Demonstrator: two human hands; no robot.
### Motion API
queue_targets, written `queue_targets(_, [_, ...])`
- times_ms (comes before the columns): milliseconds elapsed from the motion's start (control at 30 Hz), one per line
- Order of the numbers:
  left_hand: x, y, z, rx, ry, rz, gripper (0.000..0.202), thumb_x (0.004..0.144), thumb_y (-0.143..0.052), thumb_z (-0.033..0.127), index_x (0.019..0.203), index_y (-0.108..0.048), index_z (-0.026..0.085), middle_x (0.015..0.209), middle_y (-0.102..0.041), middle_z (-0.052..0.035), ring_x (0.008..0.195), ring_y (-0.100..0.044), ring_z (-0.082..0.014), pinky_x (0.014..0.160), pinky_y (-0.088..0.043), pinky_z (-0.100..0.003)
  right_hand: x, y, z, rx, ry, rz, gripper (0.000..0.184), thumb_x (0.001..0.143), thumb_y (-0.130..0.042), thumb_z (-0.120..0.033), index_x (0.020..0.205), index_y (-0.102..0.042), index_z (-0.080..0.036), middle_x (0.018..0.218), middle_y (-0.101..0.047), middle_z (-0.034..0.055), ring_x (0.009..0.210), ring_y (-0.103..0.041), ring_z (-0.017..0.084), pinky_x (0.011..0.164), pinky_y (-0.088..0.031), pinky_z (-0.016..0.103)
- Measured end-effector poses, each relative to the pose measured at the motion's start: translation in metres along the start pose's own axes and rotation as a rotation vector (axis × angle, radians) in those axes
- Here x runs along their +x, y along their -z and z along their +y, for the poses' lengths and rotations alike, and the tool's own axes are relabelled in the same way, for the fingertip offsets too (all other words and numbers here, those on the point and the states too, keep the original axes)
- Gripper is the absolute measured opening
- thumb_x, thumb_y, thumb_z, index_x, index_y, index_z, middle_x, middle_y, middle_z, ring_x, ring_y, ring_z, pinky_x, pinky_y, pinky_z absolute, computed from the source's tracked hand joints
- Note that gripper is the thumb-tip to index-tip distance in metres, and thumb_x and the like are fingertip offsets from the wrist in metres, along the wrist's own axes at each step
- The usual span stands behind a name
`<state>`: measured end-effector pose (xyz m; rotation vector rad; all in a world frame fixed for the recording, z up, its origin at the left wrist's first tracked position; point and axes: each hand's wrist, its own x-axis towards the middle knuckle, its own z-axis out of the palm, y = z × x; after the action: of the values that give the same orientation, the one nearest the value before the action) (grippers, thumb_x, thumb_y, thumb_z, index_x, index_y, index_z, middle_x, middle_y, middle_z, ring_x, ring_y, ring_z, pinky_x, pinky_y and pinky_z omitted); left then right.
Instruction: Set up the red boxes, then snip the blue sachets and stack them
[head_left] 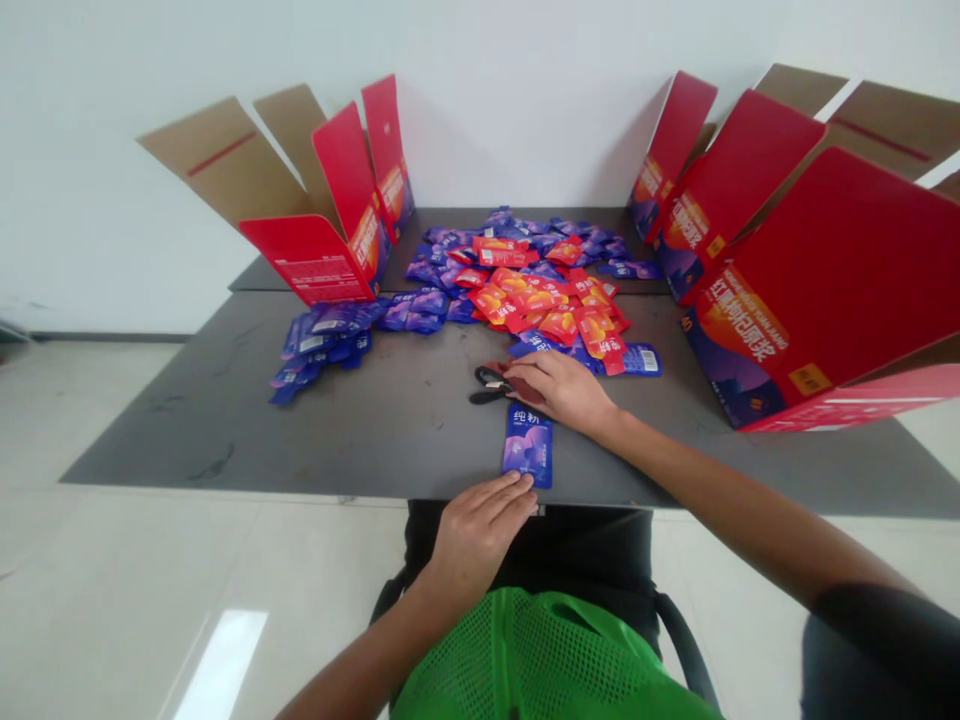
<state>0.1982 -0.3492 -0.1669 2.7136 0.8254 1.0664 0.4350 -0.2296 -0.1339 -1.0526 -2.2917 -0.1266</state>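
Note:
A purple-blue sachet [528,446] with white lettering lies flat near the table's front edge. My left hand [480,525] rests its outstretched fingertips on the sachet's lower end; the fingers lie flat, and the thumb is hidden. Just above the sachet's top end, my right hand [564,390] has its fingers closed on a brown cloth [525,388]. Black loops [489,385], resembling scissor handles, stick out left of the cloth; whether they belong to it I cannot tell.
Behind my hands lies a heap of red-orange sachets [536,300] and purple sachets [442,262]. More purple sachets are stacked at left [322,340]. Open red cartons stand at left [307,250] and right [795,290] on the grey table [375,430].

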Motion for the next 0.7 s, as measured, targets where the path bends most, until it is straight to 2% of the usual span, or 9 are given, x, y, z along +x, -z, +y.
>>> queue_targets(67, [-0.001, -0.001, 0.000, 0.005, -0.004, -0.004, 0.019, 0.103, -0.061, 0.016, 0.114, -0.076, 0.017, 0.123, -0.078, -0.0047, 0.115, -0.075, -0.0198, 0.098, -0.063, -0.036, -0.001, 0.008, -0.014, 0.020, -0.005, 0.029, 0.029, 0.099, -0.066, -0.032, 0.126, -0.067, -0.022, 0.123, -0.072, 0.0110, 0.110, -0.069, 0.027, 0.090, -0.060, 0.045])
queue_targets(133, [-0.002, -0.001, -0.001, 0.013, -0.001, -0.019, 0.020, 0.102, -0.060, 0.016, 0.114, -0.076, 0.017, 0.121, -0.078, -0.0051, 0.112, -0.075, -0.0200, 0.098, -0.063, -0.037, -0.010, 0.014, -0.040, 0.101, -0.015, 0.052, 0.033, 0.098, -0.068, -0.032, 0.130, -0.065, -0.024, 0.127, -0.071, 0.0100, 0.115, -0.068, 0.025, 0.093, -0.060, 0.043])
queue_targets(200, [-0.002, -0.002, -0.001, 0.020, 0.017, -0.047, 0.019, 0.102, -0.059, 0.015, 0.109, -0.077, 0.018, 0.113, -0.081, -0.0048, 0.103, -0.077, -0.0201, 0.096, -0.064, -0.038, -0.021, 0.016, -0.066, 0.184, 0.004, 0.012, 0.033, 0.098, -0.068, -0.032, 0.131, -0.064, -0.025, 0.128, -0.071, 0.0085, 0.116, -0.068, 0.022, 0.094, -0.059, 0.039])
queue_targets(267, [-0.002, -0.002, -0.001, 0.023, 0.028, -0.062, 0.019, 0.102, -0.059, 0.015, 0.106, -0.077, 0.017, 0.106, -0.081, -0.0043, 0.097, -0.078, -0.0204, 0.093, -0.064, -0.038, -0.029, 0.012, -0.078, 0.232, 0.022, -0.046, 0.031, 0.099, -0.067, -0.030, 0.130, -0.064, -0.026, 0.127, -0.071, 0.0074, 0.115, -0.069, 0.021, 0.094, -0.059, 0.037])
queue_targets(333, [-0.002, -0.001, -0.001, 0.022, 0.014, -0.046, 0.019, 0.103, -0.058, 0.015, 0.108, -0.076, 0.017, 0.111, -0.081, -0.0048, 0.102, -0.077, -0.0210, 0.094, -0.064, -0.038, -0.031, 0.005, -0.071, 0.232, 0.008, -0.049, 0.030, 0.099, -0.066, -0.029, 0.129, -0.065, -0.026, 0.125, -0.072, 0.0073, 0.114, -0.069, 0.021, 0.094, -0.059, 0.037])
queue_targets(433, [-0.001, -0.001, -0.001, 0.024, -0.014, -0.019, 0.020, 0.104, -0.057, 0.016, 0.114, -0.074, 0.016, 0.123, -0.078, -0.0054, 0.114, -0.074, -0.0214, 0.098, -0.062, -0.037, -0.019, -0.004, -0.033, 0.135, -0.016, -0.003, 0.027, 0.098, -0.068, -0.030, 0.125, -0.067, -0.025, 0.120, -0.072, 0.0090, 0.110, -0.069, 0.023, 0.092, -0.059, 0.038])
queue_targets(533, [0.000, 0.000, 0.000, 0.036, -0.017, -0.028, 0.019, 0.104, -0.058, 0.016, 0.114, -0.074, 0.016, 0.122, -0.078, -0.0054, 0.114, -0.074, -0.0211, 0.098, -0.062, -0.037, -0.004, -0.002, 0.000, -0.026, 0.011, -0.005, 0.023, 0.100, -0.064, -0.027, 0.121, -0.069, -0.022, 0.118, -0.073, 0.0102, 0.105, -0.070, 0.025, 0.087, -0.059, 0.041])
queue_targets(600, [0.002, 0.001, -0.001, 0.039, -0.025, -0.033, 0.018, 0.104, -0.058, 0.018, 0.114, -0.073, 0.015, 0.121, -0.078, -0.0057, 0.112, -0.075, -0.0213, 0.097, -0.062, -0.038, -0.003, 0.007, 0.006, -0.095, 0.023, 0.009, 0.023, 0.101, -0.062, -0.026, 0.122, -0.069, -0.023, 0.120, -0.073, 0.0099, 0.105, -0.070, 0.026, 0.086, -0.059, 0.042])
queue_targets(700, [0.009, 0.003, -0.001, 0.041, -0.030, -0.073, 0.019, 0.103, -0.061, 0.021, 0.118, -0.071, 0.015, 0.118, -0.078, -0.0069, 0.110, -0.073, -0.0221, 0.097, -0.061, -0.039, -0.017, 0.027, -0.008, -0.078, -0.021, 0.104, 0.030, 0.100, -0.064, -0.027, 0.130, -0.065, -0.025, 0.128, -0.071, 0.0096, 0.112, -0.068, 0.026, 0.090, -0.058, 0.043])
